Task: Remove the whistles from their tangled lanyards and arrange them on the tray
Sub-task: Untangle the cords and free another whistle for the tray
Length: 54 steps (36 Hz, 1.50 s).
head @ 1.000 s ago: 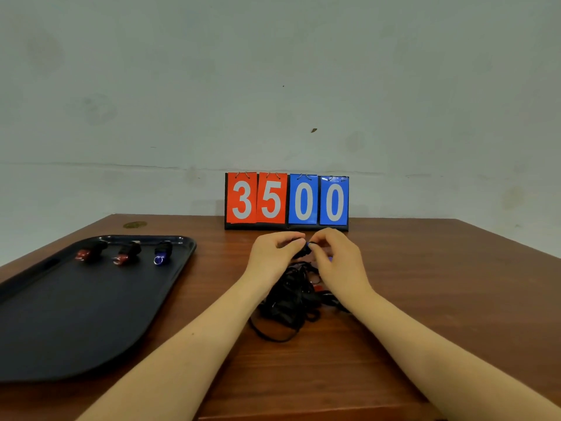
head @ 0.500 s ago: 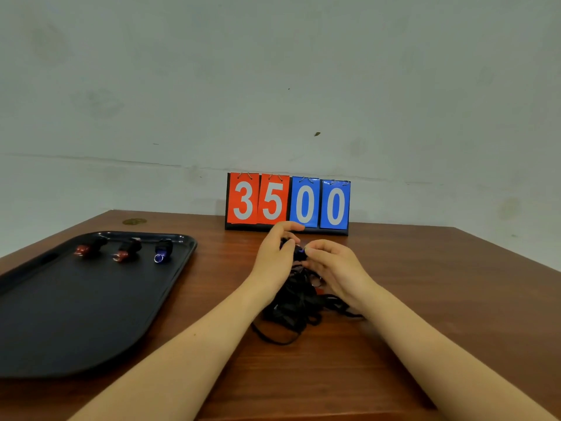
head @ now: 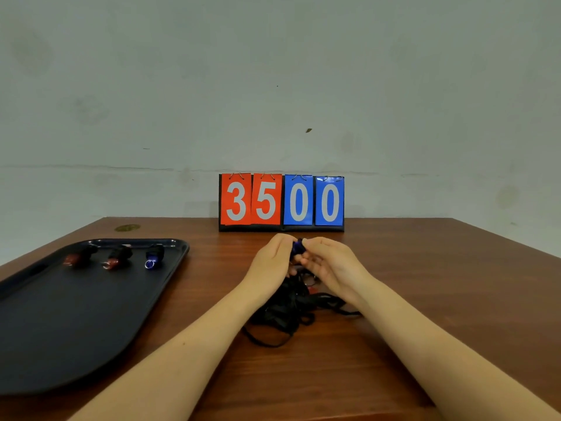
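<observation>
Your left hand (head: pixel 271 262) and right hand (head: pixel 329 264) meet over the brown wooden desk (head: pixel 440 299), fingers curled together around a small blue whistle (head: pixel 297 246) held just above the tangled heap of black lanyards (head: pixel 291 305) that lies between your wrists. On the black oval plastic tray (head: pixel 60 323) to your left, two red whistles (head: pixel 117 257) and one blue whistle with a metal ring (head: pixel 154 256) lie in a row near its far rim. Behind your hands stands a red-and-blue flip scoreboard (head: pixel 281 202) reading 3500.
</observation>
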{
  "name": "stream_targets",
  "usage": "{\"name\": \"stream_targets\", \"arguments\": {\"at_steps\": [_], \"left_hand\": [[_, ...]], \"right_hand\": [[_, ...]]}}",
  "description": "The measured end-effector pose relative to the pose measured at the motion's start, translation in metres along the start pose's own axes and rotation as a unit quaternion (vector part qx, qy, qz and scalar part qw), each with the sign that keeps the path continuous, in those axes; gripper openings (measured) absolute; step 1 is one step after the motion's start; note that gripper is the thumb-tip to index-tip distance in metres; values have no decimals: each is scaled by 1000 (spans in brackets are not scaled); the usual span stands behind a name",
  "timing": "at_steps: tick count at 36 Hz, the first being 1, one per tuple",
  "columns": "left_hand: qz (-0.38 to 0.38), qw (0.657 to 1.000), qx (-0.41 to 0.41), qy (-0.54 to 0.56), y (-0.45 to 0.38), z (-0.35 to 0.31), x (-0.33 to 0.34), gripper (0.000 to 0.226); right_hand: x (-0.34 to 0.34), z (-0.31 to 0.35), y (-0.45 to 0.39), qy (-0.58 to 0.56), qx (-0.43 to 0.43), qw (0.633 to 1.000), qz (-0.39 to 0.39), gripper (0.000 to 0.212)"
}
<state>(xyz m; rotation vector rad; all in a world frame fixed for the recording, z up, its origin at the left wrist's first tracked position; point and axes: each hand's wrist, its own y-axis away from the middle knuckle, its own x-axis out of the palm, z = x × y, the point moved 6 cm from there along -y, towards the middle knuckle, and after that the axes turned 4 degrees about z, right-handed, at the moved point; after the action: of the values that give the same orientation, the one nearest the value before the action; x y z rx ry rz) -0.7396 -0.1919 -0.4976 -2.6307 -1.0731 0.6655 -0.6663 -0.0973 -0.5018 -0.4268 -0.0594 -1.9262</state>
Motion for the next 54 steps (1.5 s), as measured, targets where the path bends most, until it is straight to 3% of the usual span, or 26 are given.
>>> {"name": "stream_targets", "arguments": {"at_steps": [8, 12, 21, 27, 31, 41, 48, 54], "left_hand": [[-13, 999, 8, 37, 2, -1, 2, 23], [-37, 995, -15, 87, 3, -1, 0, 20], [-42, 984, -71, 155, 3, 10, 0, 23], [-50, 967, -102, 228, 3, 13, 0, 27], [-46, 962, -97, 253, 3, 12, 2, 21], [-37, 971, -87, 220, 2, 13, 1, 18], [-32, 979, -81, 183, 2, 8, 2, 19], [-31, 967, -117, 226, 5, 10, 3, 20]], "right_hand": [[2, -1, 3, -47, 51, 998, -9, 26], [4, 0, 4, 52, 50, 997, -14, 25], [10, 5, 4, 157, -9, 988, -11, 25], [13, 9, 5, 332, -71, 939, -51, 16], [12, 14, 9, 361, -126, 921, -73, 14], [9, 14, 7, 406, -153, 898, -71, 14], [6, 16, 5, 481, -182, 852, -95, 12], [7, 13, 3, 464, -181, 864, -78, 13]]}}
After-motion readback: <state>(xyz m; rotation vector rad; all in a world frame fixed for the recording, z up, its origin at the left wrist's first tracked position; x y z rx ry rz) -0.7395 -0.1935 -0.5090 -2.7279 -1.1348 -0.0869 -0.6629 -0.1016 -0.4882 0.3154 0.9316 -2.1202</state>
